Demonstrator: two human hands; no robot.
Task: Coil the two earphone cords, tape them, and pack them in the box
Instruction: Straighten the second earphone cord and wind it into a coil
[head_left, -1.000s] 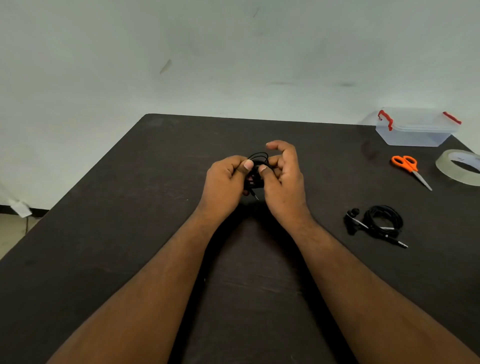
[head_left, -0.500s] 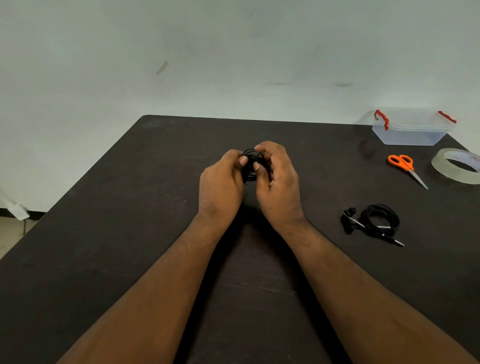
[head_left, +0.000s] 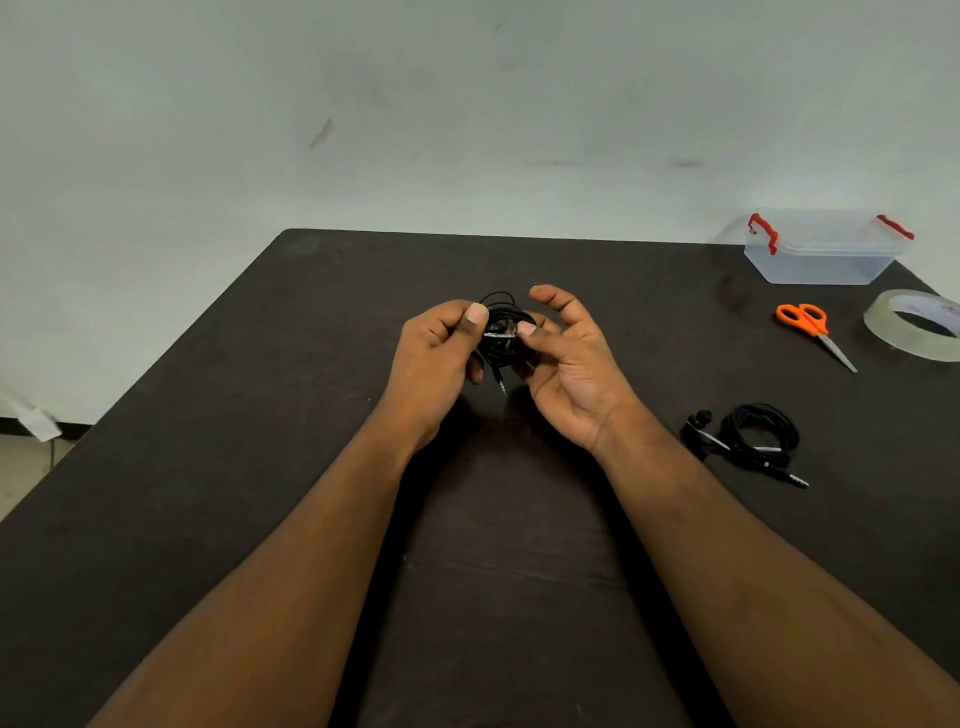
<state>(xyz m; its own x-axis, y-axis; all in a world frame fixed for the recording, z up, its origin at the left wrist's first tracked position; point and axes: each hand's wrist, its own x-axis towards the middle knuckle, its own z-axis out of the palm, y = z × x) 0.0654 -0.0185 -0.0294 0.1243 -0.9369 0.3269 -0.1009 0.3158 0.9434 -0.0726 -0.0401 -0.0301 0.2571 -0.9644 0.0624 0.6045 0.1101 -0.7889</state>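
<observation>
Left hand (head_left: 439, 348) is gripping the second coiled cord (head_left: 501, 332) above the table (head_left: 260, 415) while right hand (head_left: 563, 358) is pinching tape round it with other fingers loose, so boxing both coils in the box (head_left: 826, 254) is looking next

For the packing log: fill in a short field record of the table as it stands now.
held cord: black earphone coil between both hands, plug hanging below
left hand: grips the coil, thumb on top
right hand: thumb pinches the coil, index finger raised
second cord: coiled, lying on the table to the right
box: clear, red clips, lid on, far right corner
scissors: orange handles, in front of the box
tape roll: clear, at the right edge
</observation>
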